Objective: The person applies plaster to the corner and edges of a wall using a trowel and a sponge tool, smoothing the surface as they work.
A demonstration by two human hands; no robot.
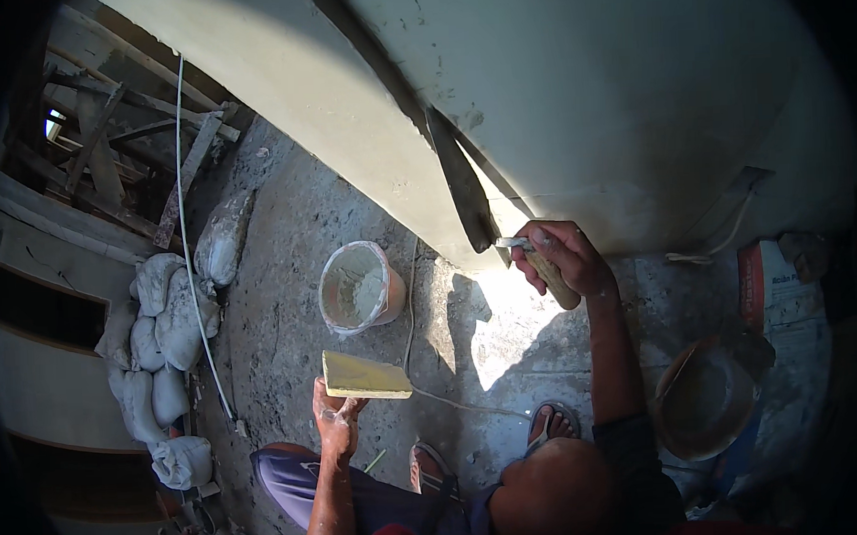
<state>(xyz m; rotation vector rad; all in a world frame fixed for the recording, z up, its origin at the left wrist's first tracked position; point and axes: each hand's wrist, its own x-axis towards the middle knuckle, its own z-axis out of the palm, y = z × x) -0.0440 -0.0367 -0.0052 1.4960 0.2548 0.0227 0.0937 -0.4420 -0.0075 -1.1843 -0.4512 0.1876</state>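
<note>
My right hand (564, 257) grips the wooden handle of a trowel (463, 185). Its long dark blade lies against the pale plastered wall (631, 96), pointing up and left. My left hand (336, 415) holds up a flat yellow board (364, 375) by its near edge, above the concrete floor. A plastic bucket (358, 288) holding grey plaster stands just beyond the board, between my two hands. My feet in sandals (552, 423) rest on the floor below.
Several filled grey sacks (159, 327) are piled at the left beside a pale cord (186, 230). Wooden beams (108, 148) cross the upper left. A round pan (704, 401) and a printed bag (772, 286) sit at the right by the wall.
</note>
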